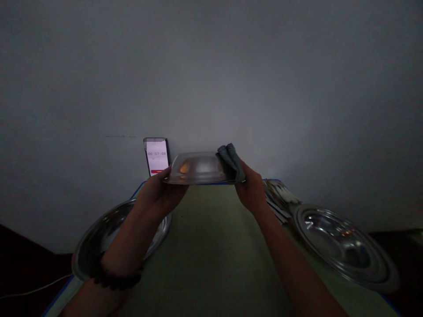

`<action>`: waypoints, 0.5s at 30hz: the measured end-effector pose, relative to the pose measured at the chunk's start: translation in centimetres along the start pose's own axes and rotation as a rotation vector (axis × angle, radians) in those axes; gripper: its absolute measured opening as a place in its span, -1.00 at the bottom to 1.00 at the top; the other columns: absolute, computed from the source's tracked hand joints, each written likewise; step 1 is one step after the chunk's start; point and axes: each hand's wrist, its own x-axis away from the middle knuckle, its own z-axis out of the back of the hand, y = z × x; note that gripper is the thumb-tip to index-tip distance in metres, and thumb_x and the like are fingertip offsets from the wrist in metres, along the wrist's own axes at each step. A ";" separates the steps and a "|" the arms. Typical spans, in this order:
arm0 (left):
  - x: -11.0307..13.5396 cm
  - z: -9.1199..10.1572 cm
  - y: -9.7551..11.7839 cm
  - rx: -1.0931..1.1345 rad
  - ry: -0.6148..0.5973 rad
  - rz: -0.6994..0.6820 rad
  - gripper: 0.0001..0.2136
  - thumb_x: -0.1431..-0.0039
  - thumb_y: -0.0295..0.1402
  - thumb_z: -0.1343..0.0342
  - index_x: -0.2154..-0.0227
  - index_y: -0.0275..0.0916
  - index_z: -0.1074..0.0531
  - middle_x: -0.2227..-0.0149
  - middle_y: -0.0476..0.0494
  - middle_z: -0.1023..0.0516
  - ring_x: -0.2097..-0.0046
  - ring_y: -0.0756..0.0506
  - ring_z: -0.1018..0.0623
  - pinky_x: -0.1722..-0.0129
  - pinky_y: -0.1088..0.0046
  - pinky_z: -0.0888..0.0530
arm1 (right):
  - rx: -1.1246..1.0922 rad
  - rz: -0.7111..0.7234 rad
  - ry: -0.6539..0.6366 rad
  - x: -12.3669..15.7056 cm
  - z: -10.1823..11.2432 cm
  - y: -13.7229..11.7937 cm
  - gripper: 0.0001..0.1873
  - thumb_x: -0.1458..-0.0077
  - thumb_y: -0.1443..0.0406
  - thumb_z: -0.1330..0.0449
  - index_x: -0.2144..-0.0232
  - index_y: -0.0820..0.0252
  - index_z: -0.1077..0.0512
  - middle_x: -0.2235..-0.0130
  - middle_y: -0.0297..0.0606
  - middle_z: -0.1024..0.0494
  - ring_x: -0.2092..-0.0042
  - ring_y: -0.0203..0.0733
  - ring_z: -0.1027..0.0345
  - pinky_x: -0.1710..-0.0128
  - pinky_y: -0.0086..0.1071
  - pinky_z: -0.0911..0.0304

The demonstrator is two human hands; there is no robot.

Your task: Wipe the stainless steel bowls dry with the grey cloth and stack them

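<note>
A shiny metal bowl (198, 167) is held up above the far part of the table, its base turned upward and its rim below. My left hand (158, 193) grips the rim on the left side, with the thumb along the edge and the fingers underneath. At the right side my right hand (249, 185) presses a folded dark grey-green cloth (233, 163) around the bowl's edge. The fingers of that hand are partly hidden behind the cloth and the bowl. A dark beaded bracelet (115, 277) circles my left wrist.
A large metal basin (86, 237) stands at the left, partly behind my left arm. Stacked metal bowls (343, 246) lie at the right, near some cutlery (279, 198). A phone (157, 156) showing a timer leans on the grey wall (211, 79). A greenish cloth covers the table (205, 255).
</note>
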 end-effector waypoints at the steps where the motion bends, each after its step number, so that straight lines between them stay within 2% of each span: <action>1: -0.4 0.4 0.3 -0.013 0.020 -0.022 -0.73 -0.24 -0.57 0.12 0.19 -0.23 -0.46 0.43 -0.11 -0.59 0.40 0.00 -0.60 0.35 0.55 -0.57 | 0.005 -0.019 -0.085 -0.2 0.5 0.0 -0.29 0.08 0.48 -0.07 -0.17 0.05 -0.34 -0.13 -0.29 -0.49 -0.14 -0.08 -0.36 -0.17 -0.11 -0.20; 3: -1.1 1.3 0.9 -0.067 0.022 -0.076 -0.77 -0.27 -0.54 0.10 0.25 -0.23 -0.47 0.44 -0.09 -0.60 0.38 -0.01 -0.61 0.33 0.54 -0.58 | 0.006 -0.084 -0.233 -0.6 1.9 0.0 -0.32 0.11 0.49 -0.08 -0.11 0.06 -0.41 -0.01 -0.30 -0.59 -0.04 -0.04 -0.44 -0.10 -0.10 -0.27; 4: -1.4 1.6 1.0 -0.104 0.019 -0.105 -0.79 -0.29 -0.50 0.07 0.30 -0.23 -0.47 0.45 -0.08 -0.60 0.36 -0.02 -0.61 0.31 0.51 -0.59 | 0.000 -0.117 -0.279 -0.8 2.7 -0.1 -0.40 0.09 0.48 -0.08 -0.04 0.07 -0.48 0.07 -0.30 -0.63 0.02 -0.04 -0.47 -0.06 -0.11 -0.30; 6: -1.8 2.0 0.9 -0.172 0.012 -0.153 -0.79 -0.32 -0.35 0.04 0.35 -0.23 -0.49 0.43 -0.09 -0.62 0.28 -0.07 -0.62 0.24 0.43 -0.59 | -0.039 -0.173 -0.281 -1.1 4.0 -0.3 -0.62 0.01 0.41 -0.14 0.13 0.10 -0.57 0.20 -0.30 -0.65 0.11 -0.07 -0.49 -0.01 -0.13 -0.33; 8: -1.8 1.9 0.4 -0.208 0.021 -0.191 -0.73 -0.32 -0.21 0.02 0.34 -0.23 -0.51 0.39 -0.10 -0.64 0.19 -0.10 -0.61 0.19 0.38 -0.58 | -0.146 -0.237 -0.119 -1.2 4.7 -0.6 -0.75 -0.04 0.29 -0.20 0.19 0.10 -0.56 0.19 -0.30 -0.63 0.12 -0.10 -0.48 0.00 -0.16 -0.34; 11: -1.3 1.4 -0.5 -0.229 0.055 -0.277 -0.69 -0.27 -0.09 -0.03 0.32 -0.19 -0.54 0.34 -0.06 -0.66 0.16 -0.11 -0.59 0.20 0.37 -0.56 | -0.407 -0.397 0.198 -1.5 4.6 -1.4 -0.57 -0.05 0.11 -0.24 0.02 0.07 -0.43 0.06 -0.25 -0.58 0.05 -0.12 -0.46 0.00 -0.17 -0.36; 13: -0.8 1.2 -0.9 -0.343 0.061 -0.389 -0.66 -0.20 -0.01 -0.08 0.44 -0.17 -0.52 0.45 -0.03 -0.62 0.33 -0.08 -0.57 0.37 0.41 -0.52 | -0.537 -0.493 0.282 -1.8 4.0 -2.1 -0.49 -0.07 0.05 -0.22 -0.04 0.07 -0.35 0.00 -0.18 -0.54 0.02 -0.10 -0.45 0.01 -0.16 -0.39; 15: -0.4 1.3 -1.1 -0.513 -0.022 -0.499 -0.58 -0.15 0.06 -0.08 0.59 -0.16 -0.45 0.65 0.00 -0.47 0.54 -0.03 -0.44 0.57 0.47 -0.38 | -0.618 -0.521 0.304 -2.2 3.5 -2.8 -0.54 -0.12 0.03 -0.16 -0.01 0.09 -0.36 -0.03 -0.14 -0.52 -0.03 -0.08 -0.43 0.02 -0.15 -0.41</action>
